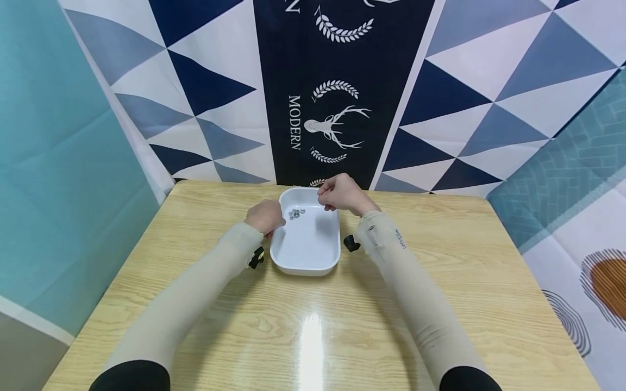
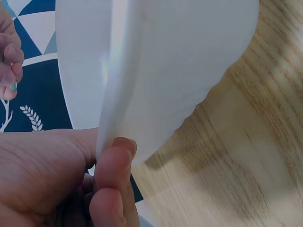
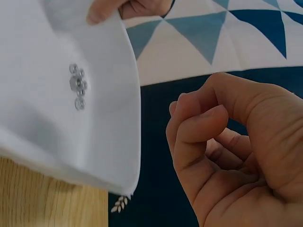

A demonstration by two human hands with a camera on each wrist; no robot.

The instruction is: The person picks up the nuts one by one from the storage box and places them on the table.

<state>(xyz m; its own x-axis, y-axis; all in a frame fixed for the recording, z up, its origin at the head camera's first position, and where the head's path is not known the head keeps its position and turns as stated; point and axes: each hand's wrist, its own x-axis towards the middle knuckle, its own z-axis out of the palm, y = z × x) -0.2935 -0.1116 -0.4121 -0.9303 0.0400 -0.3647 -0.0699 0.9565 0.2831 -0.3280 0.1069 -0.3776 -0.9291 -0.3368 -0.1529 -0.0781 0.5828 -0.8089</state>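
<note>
A white rectangular tray [image 1: 305,252] stands at the far side of the wooden table. Its left rim is held by my left hand [image 1: 265,216], thumb on the inside and fingers curled against the outer wall [image 2: 156,71]. Several small shiny ring-like pieces [image 3: 78,85], like metal nuts, lie grouped on the tray floor toward its far left. Above the tray's far right corner is my right hand [image 1: 344,194], with its thumb and forefinger together. In the left wrist view, a tiny glinting piece [image 2: 13,86] shows at those fingertips; the right wrist view hides it.
Behind the tray hangs a patterned cloth [image 1: 215,92] with triangles and a dark deer panel, close to the table's far edge. Pale wooden tabletop [image 1: 235,336] extends in front and to both sides. Small black devices [image 1: 351,243] sit at the wrists.
</note>
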